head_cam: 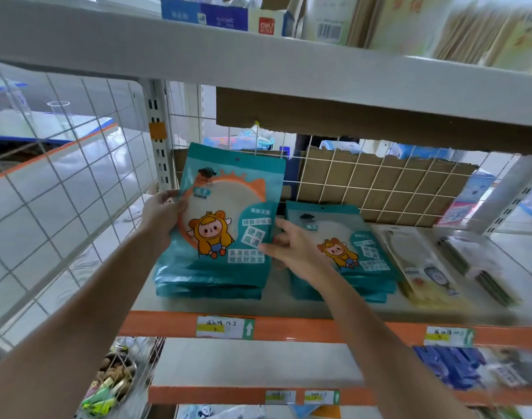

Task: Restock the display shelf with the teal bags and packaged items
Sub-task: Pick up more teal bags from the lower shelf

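Note:
A teal bag [228, 204] with a cartoon figure stands tilted up over a flat stack of teal bags [207, 285] on the left of the shelf board [277, 300]. My left hand [162, 213] grips the raised bag's left edge. My right hand [292, 246] touches its lower right edge with fingers nearly straight. A second stack of teal bags [352, 243] lies just right of that hand. Packaged items [422, 267] in clear and yellow wrapping lie flat further right.
A white wire grid [47, 189] closes the left side and a grid with cardboard [379, 189] backs the shelf. The upper shelf [258, 62] hangs low overhead. An orange rail [319, 328] with price tags edges the board. Dark packets [482, 267] lie at right.

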Demonstrator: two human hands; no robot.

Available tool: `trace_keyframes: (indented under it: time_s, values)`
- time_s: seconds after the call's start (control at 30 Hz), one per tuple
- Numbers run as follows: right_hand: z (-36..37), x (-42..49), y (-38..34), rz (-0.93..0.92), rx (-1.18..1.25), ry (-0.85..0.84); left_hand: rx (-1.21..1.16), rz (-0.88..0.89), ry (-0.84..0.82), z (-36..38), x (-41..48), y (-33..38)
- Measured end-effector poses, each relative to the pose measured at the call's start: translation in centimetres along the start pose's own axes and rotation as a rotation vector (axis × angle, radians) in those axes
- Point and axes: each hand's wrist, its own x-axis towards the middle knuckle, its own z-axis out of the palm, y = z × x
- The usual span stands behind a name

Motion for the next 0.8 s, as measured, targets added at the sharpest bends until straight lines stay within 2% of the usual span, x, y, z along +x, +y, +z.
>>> trace_keyframes:
  time_s: [0.13,0.23,0.43,0.57,0.8]
  values:
    - [1.4,-0.4,1.1,0.094,-0.006,-0.057,0.007,-0.093,0.041,-0.4,0.2,-1.1]
    - [2.2,-0.6,1.8,0.118,-0.022,-0.021,0.073,-0.132,0.032,-0.6,0.4,-1.7]
    - [3.1,-0.6,2.8,0.089,-0.053,0.062,0.189,-0.127,0.025,-1.0,1.1,-1.9]
    - [3.6,-0.5,3.4,0.089,-0.068,0.094,0.175,-0.167,-0.027,-1.4,1.3,-2.3]
    - [4.1,-0.3,3.6,0.07,-0.058,0.151,0.199,-0.118,-0.047,-1.7,2.0,-2.7]
